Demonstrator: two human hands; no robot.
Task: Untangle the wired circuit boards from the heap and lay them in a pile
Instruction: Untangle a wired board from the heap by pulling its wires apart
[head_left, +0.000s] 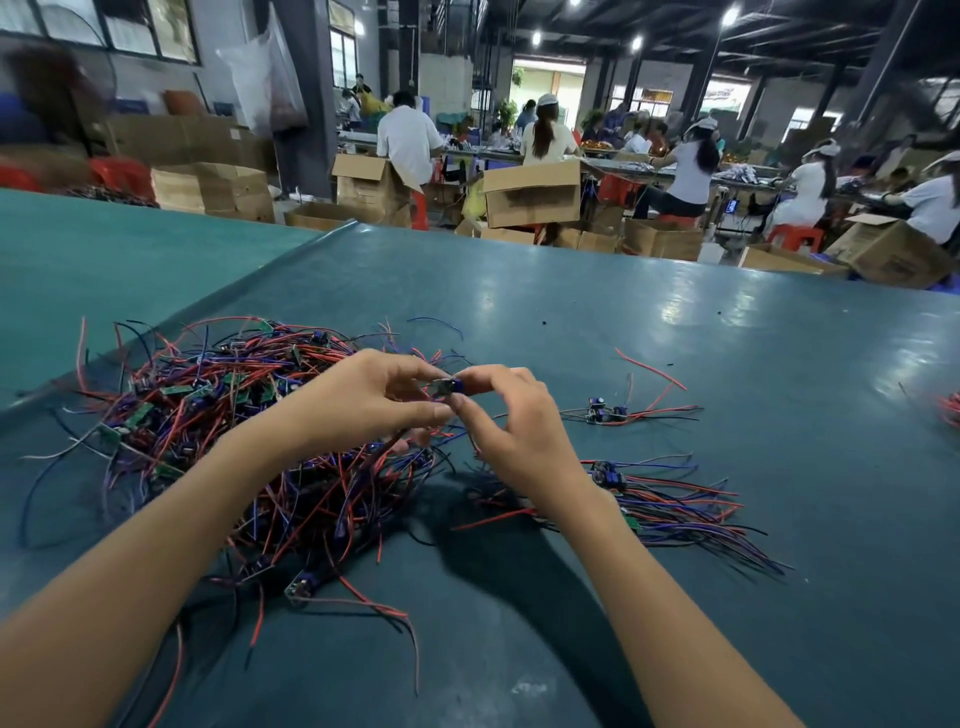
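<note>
A big tangled heap (218, 415) of small green circuit boards with red, blue and black wires lies on the left of the teal table (675, 338). Above its right edge, my left hand (363, 400) and my right hand (514, 431) both pinch one small circuit board (448, 387) with a blue capacitor, held up between the fingertips. Its wires hang down toward the heap, partly hidden by my hands. To the right lies a pile of sorted boards (670, 501) with their wires stretched rightward. A separate pair of boards (605, 411) rests farther back.
A loose red wire (652, 370) lies behind the small pair. More red wires (950, 408) poke in at the right edge. A fold in the table cover (291, 260) runs diagonally at the left. Beyond the table stand cardboard boxes (532, 195) and several seated workers.
</note>
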